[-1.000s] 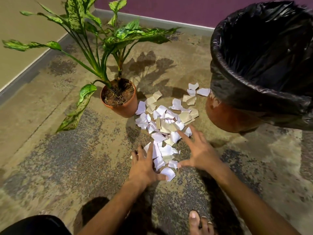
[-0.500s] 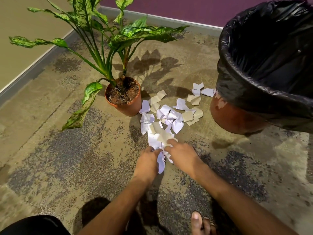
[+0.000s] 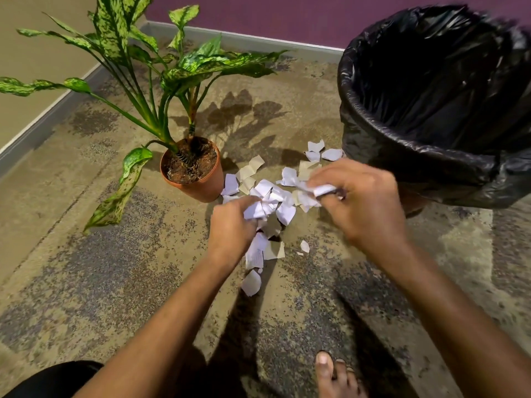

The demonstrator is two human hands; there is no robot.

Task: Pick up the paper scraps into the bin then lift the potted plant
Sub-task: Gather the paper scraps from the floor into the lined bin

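- Two hands are at work over the floor (image 3: 86, 282), and both hold paper: our left hand (image 3: 231, 225) is curled round a bunch of white paper scraps (image 3: 260, 208), and our right hand (image 3: 362, 202) pinches a crumpled wad of scraps between thumb and curled fingers.
- Our right hand is raised off the floor, just beside the near rim of the bin (image 3: 431, 156), but not over its opening.
- Our left hand sits lower, at the near edge of the pile, knuckles up.
- Many scraps lie loose on the mottled floor between the potted plant (image 3: 192, 173) and the bin; a few trail toward us below the left hand, and a small cluster lies close to the foot of the bin.
- We see white pieces mixed with cream-coloured ones; some of them touch the base of the plant's pot.
- The potted plant stands upright on the floor to the left of the pile, in an orange pot with dark soil, its long speckled green leaves spreading left and back toward the wall (image 3: 258, 12).
- The bin stands at the right, lined with a black bag (image 3: 416, 81) folded over its rim; its inside looks dark and we cannot tell what it holds.
- Our bare foot (image 3: 336, 377) shows at the bottom edge, planted on the floor near the right forearm.
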